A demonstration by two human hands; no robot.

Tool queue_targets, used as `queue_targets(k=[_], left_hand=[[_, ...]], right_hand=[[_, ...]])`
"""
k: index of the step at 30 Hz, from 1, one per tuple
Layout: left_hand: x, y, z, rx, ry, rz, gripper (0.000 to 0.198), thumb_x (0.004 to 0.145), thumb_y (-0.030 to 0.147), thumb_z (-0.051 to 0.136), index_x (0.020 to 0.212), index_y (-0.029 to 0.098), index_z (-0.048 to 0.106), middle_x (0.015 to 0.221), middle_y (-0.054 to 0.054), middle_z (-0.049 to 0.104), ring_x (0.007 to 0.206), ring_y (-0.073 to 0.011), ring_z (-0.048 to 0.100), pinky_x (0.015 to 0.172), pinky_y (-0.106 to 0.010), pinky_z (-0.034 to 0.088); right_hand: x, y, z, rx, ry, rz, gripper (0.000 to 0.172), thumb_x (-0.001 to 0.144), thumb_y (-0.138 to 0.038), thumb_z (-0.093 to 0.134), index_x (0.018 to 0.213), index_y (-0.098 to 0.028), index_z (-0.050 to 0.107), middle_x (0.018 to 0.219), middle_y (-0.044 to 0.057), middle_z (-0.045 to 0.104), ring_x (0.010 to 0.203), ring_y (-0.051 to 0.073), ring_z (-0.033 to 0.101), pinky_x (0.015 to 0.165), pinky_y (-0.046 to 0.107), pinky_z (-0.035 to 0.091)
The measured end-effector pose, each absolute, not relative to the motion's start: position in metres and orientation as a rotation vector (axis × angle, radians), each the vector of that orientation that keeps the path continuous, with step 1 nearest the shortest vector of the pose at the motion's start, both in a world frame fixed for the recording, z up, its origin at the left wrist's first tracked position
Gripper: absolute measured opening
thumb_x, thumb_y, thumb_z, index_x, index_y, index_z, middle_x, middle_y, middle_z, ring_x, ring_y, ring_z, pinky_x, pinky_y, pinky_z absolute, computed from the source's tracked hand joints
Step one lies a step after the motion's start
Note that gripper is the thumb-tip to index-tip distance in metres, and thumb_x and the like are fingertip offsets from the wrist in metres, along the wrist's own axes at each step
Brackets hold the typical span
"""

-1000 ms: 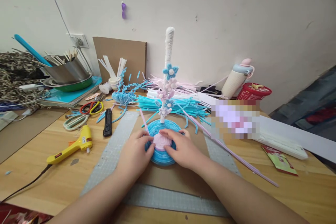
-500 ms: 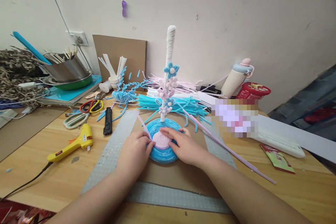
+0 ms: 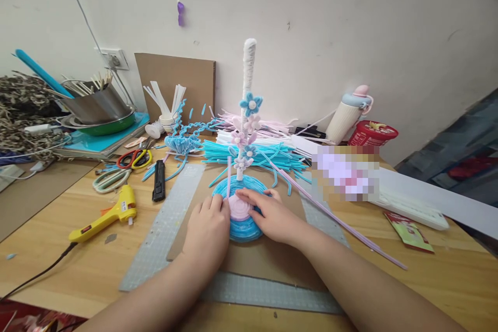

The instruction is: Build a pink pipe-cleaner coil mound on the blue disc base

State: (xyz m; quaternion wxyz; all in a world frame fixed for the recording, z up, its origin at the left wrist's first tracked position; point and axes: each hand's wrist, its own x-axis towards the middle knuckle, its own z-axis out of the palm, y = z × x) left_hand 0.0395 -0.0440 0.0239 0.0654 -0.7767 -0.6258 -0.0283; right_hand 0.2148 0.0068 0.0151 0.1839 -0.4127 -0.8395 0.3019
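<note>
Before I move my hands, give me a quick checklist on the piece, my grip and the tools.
1. Blue disc flat on the cardboard: ok.
2. White stem standing up at the disc's far side: ok.
3. Right hand touching the pink round piece: ok, fingers over its right side.
4. Left hand gripping the pink strip: cannot tell; the strip stands up beside its fingers, but the thumb is hidden.
5. Glue gun apart from both hands: ok, lying on the left.
6. Black cutter blade drawn in: cannot tell, too small.
</note>
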Motion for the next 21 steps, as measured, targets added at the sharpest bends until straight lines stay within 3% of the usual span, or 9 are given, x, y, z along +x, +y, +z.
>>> queue_targets(k=[9,15,21], left_hand=[[0.028,-0.031,0.015,-2.471,-1.894,-0.397,0.030,0.095,0.020,0.040,0.096,0.016,0.070,0.092,-0.008,0.057,0.087,-0.0200,0.055,0.079,-0.032,0.047],[0.019,-0.027,0.006,-2.530,-1.852,-0.681,0.029,0.092,0.022,0.044,0.107,0.019,0.069,0.094,-0.009,0.054,0.090,-0.0224,0.053,0.081,-0.036,0.047],[0.011,-0.012,0.006,-2.641,-1.899,-0.717,0.033,0.088,0.024,0.051,0.117,0.025,0.066,0.093,-0.007,0.054,0.092,-0.0233,0.053,0.082,-0.038,0.045]], right_hand=[[0.219,0.011,0.017,-1.123,-2.370,0.903,0.052,0.084,-0.012,0.048,0.135,-0.025,0.046,0.135,0.003,0.058,0.129,0.019,0.047,0.106,0.045,0.022],[0.217,0.010,0.017,-1.081,-2.385,0.814,0.052,0.082,-0.010,0.047,0.132,-0.025,0.046,0.134,0.005,0.058,0.125,0.021,0.050,0.102,0.046,0.025],[0.215,0.015,0.018,-1.068,-2.349,0.884,0.056,0.075,-0.005,0.048,0.128,-0.025,0.047,0.135,0.004,0.056,0.128,0.021,0.046,0.108,0.048,0.018]])
